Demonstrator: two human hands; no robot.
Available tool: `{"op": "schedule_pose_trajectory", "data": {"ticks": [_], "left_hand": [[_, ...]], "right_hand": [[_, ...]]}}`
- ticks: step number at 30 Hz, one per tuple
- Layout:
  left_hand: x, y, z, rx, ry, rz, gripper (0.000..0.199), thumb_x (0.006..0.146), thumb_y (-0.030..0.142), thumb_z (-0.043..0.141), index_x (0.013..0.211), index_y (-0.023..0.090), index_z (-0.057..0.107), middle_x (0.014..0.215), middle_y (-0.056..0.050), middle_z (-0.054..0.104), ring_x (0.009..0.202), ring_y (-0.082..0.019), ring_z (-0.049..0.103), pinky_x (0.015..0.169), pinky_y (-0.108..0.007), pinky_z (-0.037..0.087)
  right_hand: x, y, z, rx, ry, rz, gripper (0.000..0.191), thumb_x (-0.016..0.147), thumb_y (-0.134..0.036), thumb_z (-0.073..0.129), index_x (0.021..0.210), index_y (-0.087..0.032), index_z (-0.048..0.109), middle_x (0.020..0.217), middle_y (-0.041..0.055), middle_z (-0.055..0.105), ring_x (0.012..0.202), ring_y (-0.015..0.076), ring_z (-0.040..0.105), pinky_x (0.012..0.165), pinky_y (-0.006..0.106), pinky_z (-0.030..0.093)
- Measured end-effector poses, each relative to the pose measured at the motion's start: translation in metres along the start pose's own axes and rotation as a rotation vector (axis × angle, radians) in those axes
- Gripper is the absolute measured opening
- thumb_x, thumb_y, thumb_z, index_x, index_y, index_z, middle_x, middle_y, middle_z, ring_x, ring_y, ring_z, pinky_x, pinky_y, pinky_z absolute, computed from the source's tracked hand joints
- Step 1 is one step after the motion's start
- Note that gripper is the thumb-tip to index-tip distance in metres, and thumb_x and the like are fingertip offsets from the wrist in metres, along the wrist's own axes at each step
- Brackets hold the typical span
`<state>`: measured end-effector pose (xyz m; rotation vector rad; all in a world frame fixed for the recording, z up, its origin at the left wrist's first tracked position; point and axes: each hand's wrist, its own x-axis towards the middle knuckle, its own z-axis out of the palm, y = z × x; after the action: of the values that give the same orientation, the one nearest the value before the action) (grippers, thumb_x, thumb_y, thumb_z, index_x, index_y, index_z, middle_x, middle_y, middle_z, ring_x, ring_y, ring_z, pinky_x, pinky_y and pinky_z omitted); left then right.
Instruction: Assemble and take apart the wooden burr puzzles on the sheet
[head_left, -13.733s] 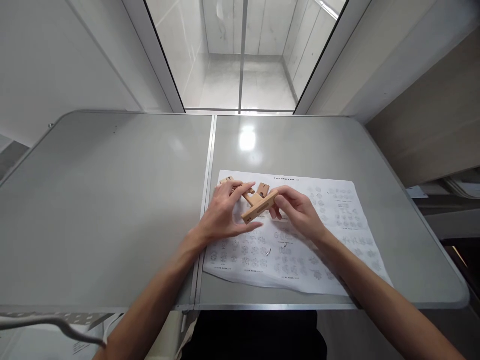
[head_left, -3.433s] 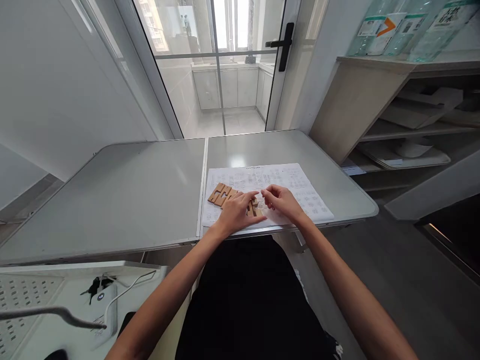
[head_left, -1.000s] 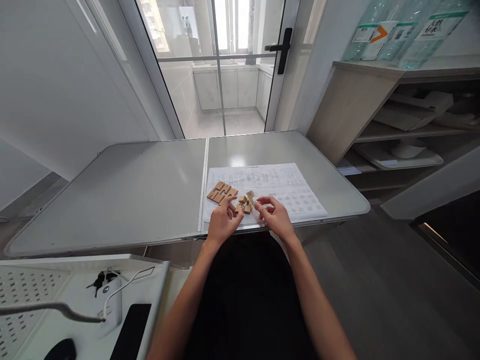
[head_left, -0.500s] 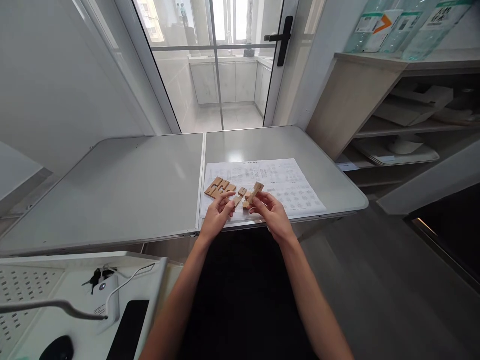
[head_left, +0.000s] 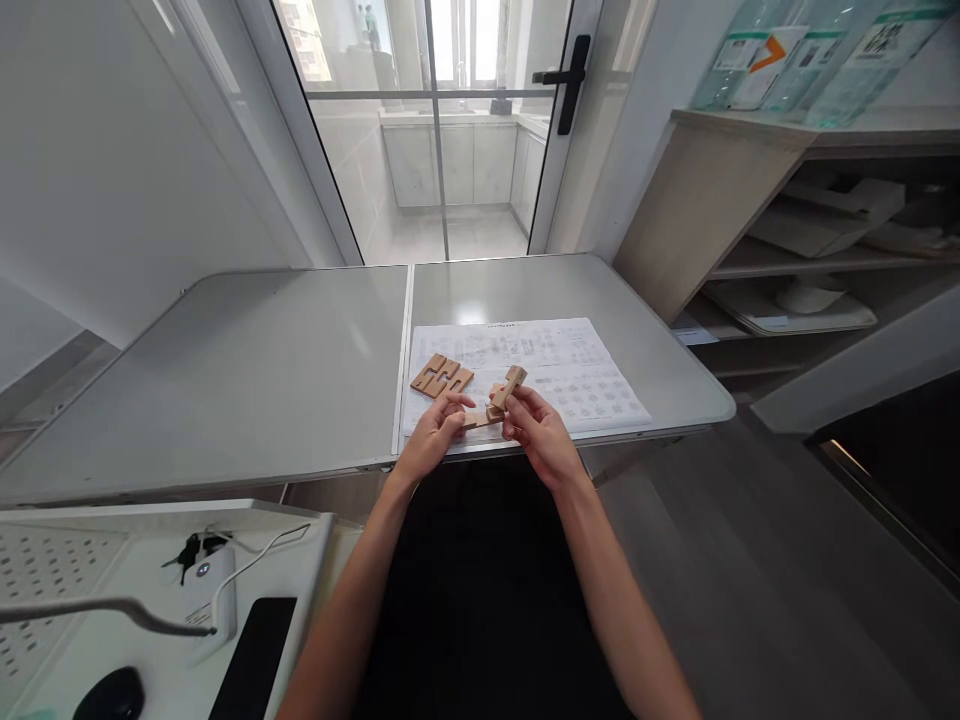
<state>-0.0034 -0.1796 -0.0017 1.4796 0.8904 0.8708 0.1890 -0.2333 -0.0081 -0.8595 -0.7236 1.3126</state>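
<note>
My left hand (head_left: pixel 441 432) pinches a small notched wooden puzzle piece (head_left: pixel 474 420), its far end close to or touching the wood in the other hand. Between the fingers of my right hand (head_left: pixel 541 430) are joined wooden puzzle pieces (head_left: pixel 508 388), one of them standing up at a slant. Where the two lots of wood meet, my fingers partly hide them. Just beyond my left hand lie several flat notched wooden pieces (head_left: pixel 441 375), side by side on the printed sheet (head_left: pixel 592 385), which shows rows of small diagrams.
The sheet rests on a grey folding table (head_left: pixel 315 370) with a seam across it. At the lower left, a white cart (head_left: pixel 169 540) bears a phone (head_left: pixel 255 655), a white charger (head_left: pixel 210 595), keys and a mouse. A shelf (head_left: pixel 690 200) with bottles stands right.
The piece in my left hand has turned from slanted to nearly level and come up against the wood in my right hand. My right hand has barely moved.
</note>
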Motion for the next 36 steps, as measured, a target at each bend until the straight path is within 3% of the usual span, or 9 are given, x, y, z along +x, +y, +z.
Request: {"op": "schedule_pose_trajectory", "data": {"ticks": [8, 16, 22, 29, 32, 36], "left_hand": [[0.003, -0.004, 0.005, -0.015, 0.08, -0.006, 0.043, 0.102, 0.058, 0.056, 0.113, 0.017, 0.065, 0.071, 0.003, 0.057, 0.068, -0.014, 0.056, 0.07, -0.027, 0.047], [0.004, 0.0, 0.007, -0.04, 0.118, 0.012, 0.053, 0.088, 0.067, 0.076, 0.102, 0.017, 0.066, 0.089, -0.002, 0.07, 0.074, -0.015, 0.062, 0.075, -0.028, 0.053], [0.004, -0.002, 0.003, -0.062, 0.096, -0.003, 0.052, 0.091, 0.066, 0.075, 0.105, 0.016, 0.068, 0.091, -0.004, 0.072, 0.081, -0.017, 0.069, 0.08, -0.028, 0.056], [0.006, -0.008, 0.005, -0.098, 0.039, -0.005, 0.061, 0.097, 0.066, 0.067, 0.133, 0.017, 0.061, 0.114, -0.009, 0.073, 0.059, -0.009, 0.063, 0.064, -0.029, 0.059], [0.006, -0.009, 0.005, -0.075, 0.04, 0.002, 0.062, 0.1, 0.064, 0.064, 0.139, 0.016, 0.06, 0.113, -0.008, 0.074, 0.055, -0.007, 0.058, 0.06, -0.026, 0.056], [0.004, -0.008, 0.004, -0.061, 0.046, 0.009, 0.06, 0.102, 0.066, 0.06, 0.133, 0.015, 0.063, 0.104, -0.007, 0.076, 0.056, -0.01, 0.058, 0.057, -0.026, 0.052]], "right_hand": [[-0.002, 0.002, 0.005, -0.024, -0.055, 0.053, 0.039, 0.081, -0.051, 0.092, 0.103, -0.023, 0.077, 0.104, 0.0041, 0.077, 0.062, 0.0105, 0.056, 0.061, 0.029, 0.051], [-0.004, 0.009, 0.022, -0.036, -0.156, 0.088, 0.045, 0.079, -0.056, 0.092, 0.103, -0.022, 0.075, 0.089, 0.0027, 0.075, 0.064, 0.0139, 0.061, 0.061, 0.03, 0.054], [-0.005, 0.008, 0.023, -0.046, -0.11, 0.063, 0.042, 0.079, -0.055, 0.09, 0.102, -0.023, 0.073, 0.094, 0.0022, 0.074, 0.063, 0.013, 0.058, 0.06, 0.03, 0.053], [-0.002, 0.01, 0.017, 0.043, -0.015, -0.001, 0.036, 0.086, -0.054, 0.083, 0.108, -0.028, 0.07, 0.091, -0.0015, 0.066, 0.061, 0.011, 0.053, 0.059, 0.028, 0.053], [-0.001, 0.012, 0.017, -0.009, -0.049, -0.049, 0.039, 0.088, -0.059, 0.081, 0.111, -0.029, 0.07, 0.087, -0.0028, 0.062, 0.058, 0.0104, 0.05, 0.056, 0.028, 0.052], [-0.001, 0.014, 0.016, -0.186, -0.085, -0.109, 0.043, 0.09, -0.065, 0.078, 0.111, -0.028, 0.071, 0.087, -0.0028, 0.06, 0.058, 0.0107, 0.052, 0.056, 0.028, 0.052]]}}
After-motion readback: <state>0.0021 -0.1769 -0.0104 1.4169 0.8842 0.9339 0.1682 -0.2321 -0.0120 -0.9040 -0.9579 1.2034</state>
